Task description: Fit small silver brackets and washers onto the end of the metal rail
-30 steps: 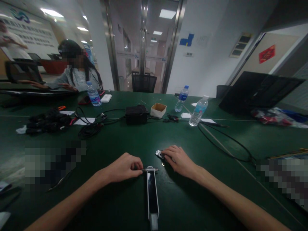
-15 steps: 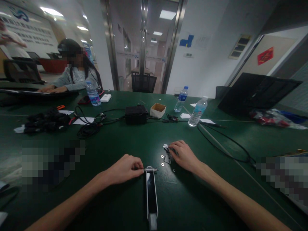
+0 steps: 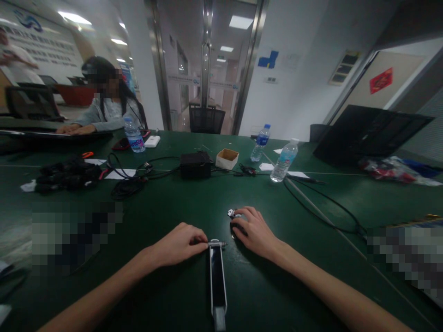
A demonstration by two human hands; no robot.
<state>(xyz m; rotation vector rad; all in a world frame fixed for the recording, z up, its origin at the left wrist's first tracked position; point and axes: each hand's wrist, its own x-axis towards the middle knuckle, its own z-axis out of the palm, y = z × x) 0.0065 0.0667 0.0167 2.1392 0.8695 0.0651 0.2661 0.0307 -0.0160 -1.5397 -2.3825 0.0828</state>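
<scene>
A long, narrow scooter-deck-like piece (image 3: 218,276), black with a white frame, lies lengthwise in front of me on the green table. Across its far end sits a thin metal axle (image 3: 217,244). My left hand (image 3: 187,242) pinches the left tip of this axle between thumb and fingers. To the right of it, my right hand (image 3: 254,230) is bent low over the table, its fingertips at a small metal bracket (image 3: 230,213). Thumb and curled fingers hide most of the other small parts beneath them.
Beyond my hands stand a black power box (image 3: 195,165), a small open carton (image 3: 227,159) and a clear water bottle (image 3: 284,160). Cables (image 3: 128,186) lie at left. A large black monitor (image 3: 370,133) leans at right. Another person (image 3: 110,108) sits across the table.
My right hand has slid slightly left, and the small bracket has shifted left with it. The washers seen beside it are now covered. My left hand has stayed at the axle.
</scene>
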